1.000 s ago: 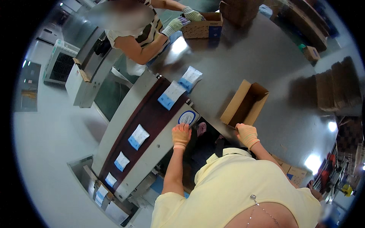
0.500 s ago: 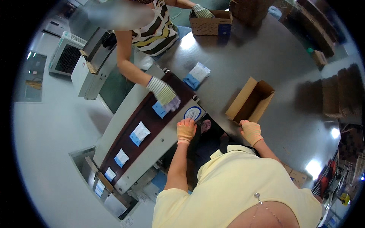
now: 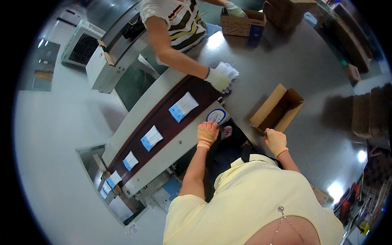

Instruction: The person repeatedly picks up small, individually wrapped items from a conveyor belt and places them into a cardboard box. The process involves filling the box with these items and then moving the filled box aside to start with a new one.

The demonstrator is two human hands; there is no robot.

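**Gloved hands at the conveyor's end, open carton waiting to the right**

Far left: a grey floor and a white boxy machine with a vented side (image 3: 79,45). Next, running diagonally from lower left to upper right, a dark maroon conveyor belt (image 3: 163,122) in a pale metal frame, carrying a row of flat white-and-blue pouches; nearest the belt's upper end, one larger white-and-blue pouch (image 3: 183,106), long axis roughly across the belt.

At the belt's end, a round white-and-blue disc label (image 3: 217,116) on the frame. Directly below it, the left hand (image 3: 207,134) in an orange knit glove, knuckles up, fingers curled loosely against the frame edge; nothing visibly held, though what lies under the palm cannot be told. Large pouch up and to the left of this grip, near but not touching; left hand clearly the nearer of the two.

Above, a co-worker's arm in a striped top, with a pale gloved hand (image 3: 217,79) pressing on a small stack of white pouches (image 3: 228,70) at the edge of the grey metal bench (image 3: 310,73).

Further right, an open brown cardboard carton (image 3: 278,108) tipped on its side on the bench, mouth toward the lower right. Just below its near corner, the right hand (image 3: 276,141), also orange-gloved, loosely closed and empty as far as visible, just beside the carton's lower edge. Far right: stacked flat cardboard (image 3: 369,114).
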